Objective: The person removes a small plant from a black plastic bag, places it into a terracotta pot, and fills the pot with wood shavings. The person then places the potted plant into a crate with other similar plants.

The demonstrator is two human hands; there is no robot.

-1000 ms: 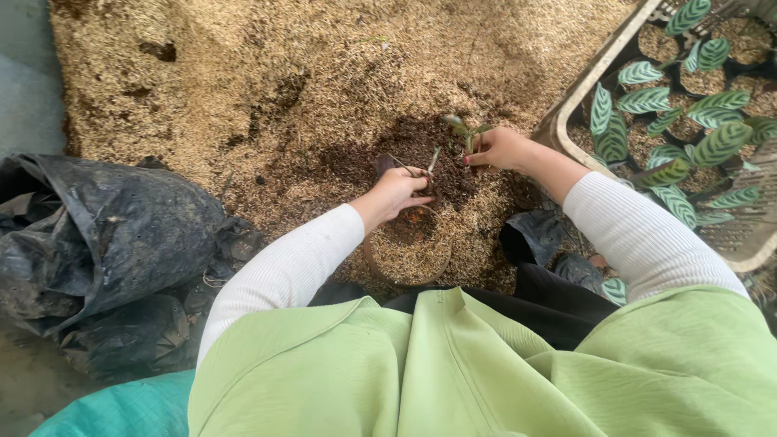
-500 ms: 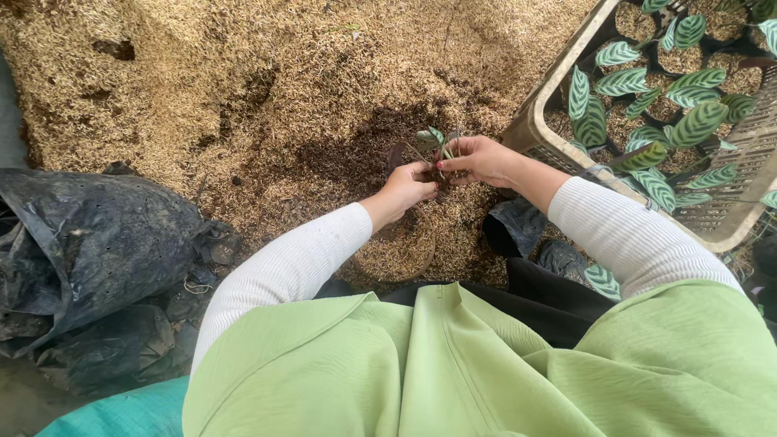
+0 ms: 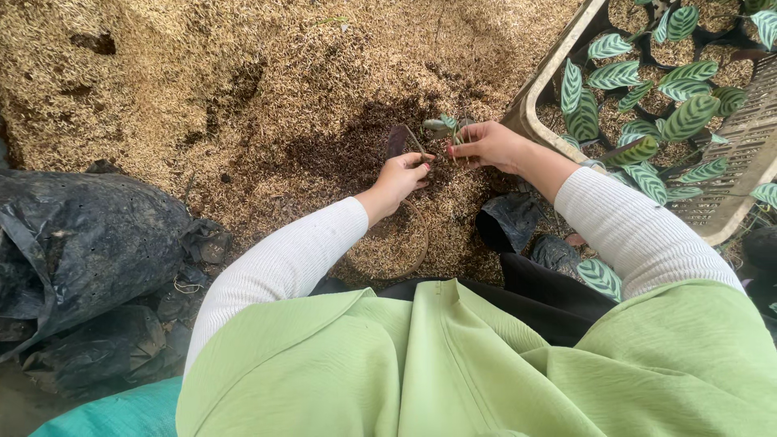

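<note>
Kneeling close, the person wears a light green garment (image 3: 453, 364) over white ribbed sleeves, and 2 arms reach forward over a round pot (image 3: 388, 247) filled with husk mix that sits just before the knees. Black plastic bags (image 3: 89, 259) lie crumpled at the left, and small black grow bags (image 3: 510, 222) rest near the right forearm, seemingly kept within reach. Beyond the pot, the left hand (image 3: 401, 174) and right hand (image 3: 486, 142) meet at a small seedling (image 3: 443, 128), the fingers of both pinched around its thin stems, apparently to steady it upright above a dark patch of soil (image 3: 356, 150). Pale rice-husk bedding (image 3: 243, 73) spreads beyond. Farther right, a beige plastic crate (image 3: 538, 101) holds potted plants with striped green leaves (image 3: 639, 105). No label shows anywhere.
</note>
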